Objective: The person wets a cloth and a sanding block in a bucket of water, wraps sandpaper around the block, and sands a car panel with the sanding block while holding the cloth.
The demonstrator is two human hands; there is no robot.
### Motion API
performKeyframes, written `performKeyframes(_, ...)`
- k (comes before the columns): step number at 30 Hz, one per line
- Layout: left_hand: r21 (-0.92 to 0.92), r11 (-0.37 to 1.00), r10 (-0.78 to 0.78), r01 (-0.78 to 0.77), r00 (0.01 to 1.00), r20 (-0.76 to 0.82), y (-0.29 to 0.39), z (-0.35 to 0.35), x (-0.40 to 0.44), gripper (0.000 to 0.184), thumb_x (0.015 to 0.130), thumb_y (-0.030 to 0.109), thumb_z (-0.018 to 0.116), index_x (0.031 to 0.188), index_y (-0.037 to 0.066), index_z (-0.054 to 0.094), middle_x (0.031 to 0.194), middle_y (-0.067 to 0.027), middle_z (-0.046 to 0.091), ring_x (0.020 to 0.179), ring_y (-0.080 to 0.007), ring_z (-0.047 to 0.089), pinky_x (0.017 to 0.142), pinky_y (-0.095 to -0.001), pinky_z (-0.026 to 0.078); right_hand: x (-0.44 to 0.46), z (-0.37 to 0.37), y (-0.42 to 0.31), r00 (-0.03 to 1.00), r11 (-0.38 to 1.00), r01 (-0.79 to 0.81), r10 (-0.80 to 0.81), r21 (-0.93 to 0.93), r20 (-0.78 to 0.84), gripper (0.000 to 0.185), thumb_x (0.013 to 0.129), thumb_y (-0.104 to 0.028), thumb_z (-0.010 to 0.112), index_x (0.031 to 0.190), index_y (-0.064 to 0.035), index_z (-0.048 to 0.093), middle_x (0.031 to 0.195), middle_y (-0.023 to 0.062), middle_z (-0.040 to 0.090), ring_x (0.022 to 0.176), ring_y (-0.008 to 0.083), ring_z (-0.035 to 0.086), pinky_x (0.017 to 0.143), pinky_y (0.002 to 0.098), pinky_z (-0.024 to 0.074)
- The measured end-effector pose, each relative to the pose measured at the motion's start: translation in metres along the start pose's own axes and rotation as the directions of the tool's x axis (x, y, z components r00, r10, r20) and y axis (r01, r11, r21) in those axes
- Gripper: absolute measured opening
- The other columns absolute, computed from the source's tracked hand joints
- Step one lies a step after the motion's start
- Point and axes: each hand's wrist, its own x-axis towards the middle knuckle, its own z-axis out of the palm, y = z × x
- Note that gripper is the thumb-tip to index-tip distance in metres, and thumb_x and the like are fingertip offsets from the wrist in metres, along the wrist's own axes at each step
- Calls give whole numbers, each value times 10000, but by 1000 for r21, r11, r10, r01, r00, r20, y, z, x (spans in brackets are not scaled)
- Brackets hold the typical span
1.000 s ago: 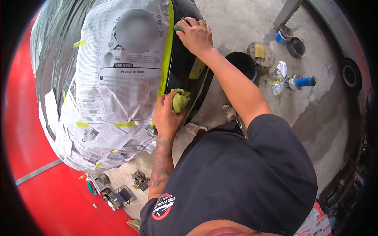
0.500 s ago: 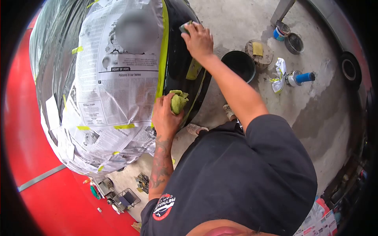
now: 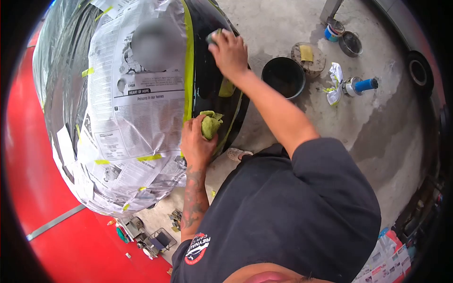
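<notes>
Left hand (image 3: 197, 145) grips a green cloth (image 3: 211, 125) at the tape's (image 3: 188, 70) edge; right hand (image 3: 230, 55), fingers curled, holds a dark pad (image 3: 213, 37) against the black panel (image 3: 205, 66)

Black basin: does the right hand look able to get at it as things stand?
Probably, by bending down: nothing covers the black basin, though the right hand holds a small pad at the dark panel.

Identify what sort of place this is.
Likely a car body or paint shop: newspaper and yellow-green tape mask the area beside a glossy black panel, a wheel shows at far right, and the floor looks like bare concrete.
</notes>
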Motion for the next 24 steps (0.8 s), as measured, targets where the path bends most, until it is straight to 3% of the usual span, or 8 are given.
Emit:
performKeyframes(4, 31, 999, 9, -9, 1000, 14, 1, 1, 3, 612, 690, 145, 848, 1262, 182, 634, 1156, -117, 647, 1088, -362, 643, 885, -478, 555, -117, -32, -38, 974, 977, 214, -215, 22, 66, 503, 817, -387, 827, 1278, -271, 661, 1433, 43, 547, 1108, 340, 566, 898, 499, 497)
performKeyframes(6, 20, 1000, 7, -7, 1000, 4, 3, 0, 5, 581, 708, 130, 834, 1256, 176, 647, 1142, -120, 651, 1083, -371, 649, 897, -475, 551, -121, -38, -31, 956, 957, 243, -264, 159, 130, 486, 821, -399, 821, 1264, -273, 663, 1430, 36, 552, 1123, 338, 566, 912, 504, 502)
performKeyframes(9, 5, 1000, -7, 7, 1000, 9, 5, -2, 4, 570, 714, 124, 829, 1254, 173, 651, 1136, -120, 654, 1083, -374, 652, 903, -474, 550, -47, -18, -16, 958, 959, 283, -282, 8, -61, 448, 826, -407, 809, 1221, -253, 663, 1364, 20, 577, 1086, 318, 582, 890, 475, 511)
performKeyframes(12, -9, 1000, 6, -6, 1000, -1, 3, 0, 3, 575, 711, 124, 832, 1254, 173, 648, 1138, -118, 656, 1081, -374, 652, 901, -473, 551, 32, 6, 4, 1000, 999, 22, -22, -48, 8, 335, 942, -403, 714, 1217, -218, 663, 1301, 14, 612, 1052, 335, 623, 844, 479, 547)
performKeyframes(14, -3, 1000, 7, -7, 1000, 0, 0, -3, 1, 577, 709, 122, 834, 1252, 173, 647, 1141, -117, 657, 1079, -374, 652, 899, -472, 551, 27, 3, -1, 1000, 998, 11, -13, -63, -23, 328, 931, -369, 736, 1212, -215, 668, 1295, 27, 622, 1040, 336, 618, 855, 487, 538)
performKeyframes(16, -6, 1000, -18, 18, 1000, 0, 4, -2, 3, 578, 706, 120, 835, 1250, 172, 646, 1145, -117, 658, 1077, -374, 653, 898, -470, 551, -22, -10, -16, 992, 993, 96, -101, -68, -75, 362, 872, -417, 783, 1166, -226, 691, 1340, 30, 605, 1064, 315, 612, 865, 495, 521)
performKeyframes(20, 0, 1000, -12, 12, 999, 30, 4, -3, 4, 585, 703, 125, 838, 1251, 172, 642, 1148, -118, 654, 1083, -372, 647, 895, -474, 552, -108, -38, -31, 971, 971, 234, -236, 52, 32, 403, 840, -421, 808, 1191, -259, 693, 1334, 20, 603, 1039, 302, 597, 859, 468, 529)
performKeyframes(24, -28, 1000, -2, 2, 1000, 26, 4, -4, 4, 594, 701, 138, 840, 1258, 173, 634, 1151, -120, 645, 1084, -374, 638, 886, -490, 555, -38, -16, -14, 969, 972, 228, -232, -47, -81, 377, 857, -414, 795, 1189, -270, 688, 1308, 13, 611, 1041, 288, 598, 833, 452, 533)
